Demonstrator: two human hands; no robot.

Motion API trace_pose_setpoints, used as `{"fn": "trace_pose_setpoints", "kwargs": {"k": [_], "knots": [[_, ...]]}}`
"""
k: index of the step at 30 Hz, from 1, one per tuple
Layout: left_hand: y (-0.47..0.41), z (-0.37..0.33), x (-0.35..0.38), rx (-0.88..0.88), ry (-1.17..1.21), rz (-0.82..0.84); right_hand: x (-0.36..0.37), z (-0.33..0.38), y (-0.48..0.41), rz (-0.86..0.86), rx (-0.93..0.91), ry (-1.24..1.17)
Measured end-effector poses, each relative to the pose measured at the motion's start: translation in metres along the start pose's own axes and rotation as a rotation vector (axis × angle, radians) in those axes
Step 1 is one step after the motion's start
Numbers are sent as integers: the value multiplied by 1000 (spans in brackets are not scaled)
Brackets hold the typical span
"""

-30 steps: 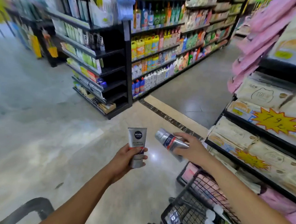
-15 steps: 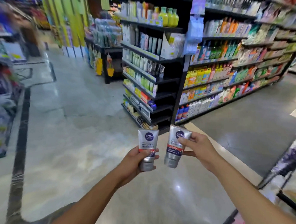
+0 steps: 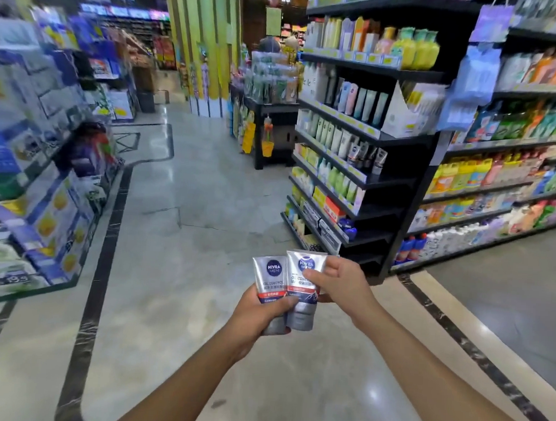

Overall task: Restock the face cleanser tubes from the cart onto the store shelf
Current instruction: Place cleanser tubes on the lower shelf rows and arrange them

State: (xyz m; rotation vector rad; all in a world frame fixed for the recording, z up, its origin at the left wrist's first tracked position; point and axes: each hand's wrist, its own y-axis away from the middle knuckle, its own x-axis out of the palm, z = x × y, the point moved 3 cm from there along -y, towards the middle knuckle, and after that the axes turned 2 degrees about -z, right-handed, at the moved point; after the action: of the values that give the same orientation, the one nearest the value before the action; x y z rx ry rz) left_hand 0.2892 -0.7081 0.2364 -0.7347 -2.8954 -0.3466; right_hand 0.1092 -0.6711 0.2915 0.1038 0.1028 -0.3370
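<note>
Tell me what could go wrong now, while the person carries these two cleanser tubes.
1. The right grip pinches the right tube only at its upper part, so the tube could slip and fall.
2. The left grip holds the left tube low, and the tubes overlap. Taking both in that grip might loosen either one.

Left hand (image 3: 257,317) gripping, right hand (image 3: 343,286) pinching
</note>
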Motion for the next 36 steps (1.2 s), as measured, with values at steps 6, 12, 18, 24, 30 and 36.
{"fn": "trace_pose_setpoints", "kwargs": {"k": [6, 12, 18, 24, 30, 36], "knots": [[-108, -35, -43, 21, 46, -143, 27, 6, -122, 160, 11, -36], [-204, -57, -84, 51, 3, -221, 56, 2, -231, 296, 48, -13], [-294, -75, -121, 17, 46, -216, 72, 1, -337, 289, 69, -44], [-412, -95, -162, 9, 21, -119, 75, 3, -455, 185, 61, -52], [-539, -130, -186, -23, -52, 34, 64, 19, -556, -10, 98, -118], [-652, -149, -162, -92, -16, 213, 16, 12, -627, -225, 120, -147]]}}
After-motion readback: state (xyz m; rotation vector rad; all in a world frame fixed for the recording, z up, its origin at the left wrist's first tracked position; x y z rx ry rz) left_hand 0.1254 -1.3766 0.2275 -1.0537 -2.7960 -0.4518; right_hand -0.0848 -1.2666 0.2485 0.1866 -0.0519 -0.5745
